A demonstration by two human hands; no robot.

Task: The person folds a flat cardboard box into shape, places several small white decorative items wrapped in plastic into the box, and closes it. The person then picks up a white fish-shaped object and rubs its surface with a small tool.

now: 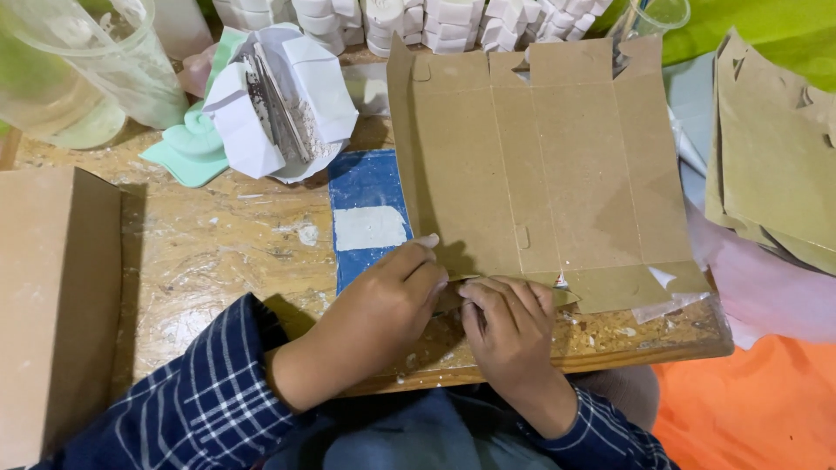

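Note:
A flat, unfolded brown cardboard box blank (540,165) lies on the wooden table (218,252), creased into several panels with flaps at top and bottom. My left hand (383,305) presses on its lower left corner, thumb on the card. My right hand (509,326) sits beside it, fingers pinching and folding a bottom flap (566,296) at the table's near edge. Both sleeves are dark blue plaid.
A blue board with a white patch (370,218) lies under the blank's left side. White folded paper holding powder and metal strips (279,104) sits behind, on a mint green mould (187,148). Clear plastic jugs (78,61) back left, white blocks (435,17) at rear, more cardboard blanks (775,148) right, brown box (52,296) left.

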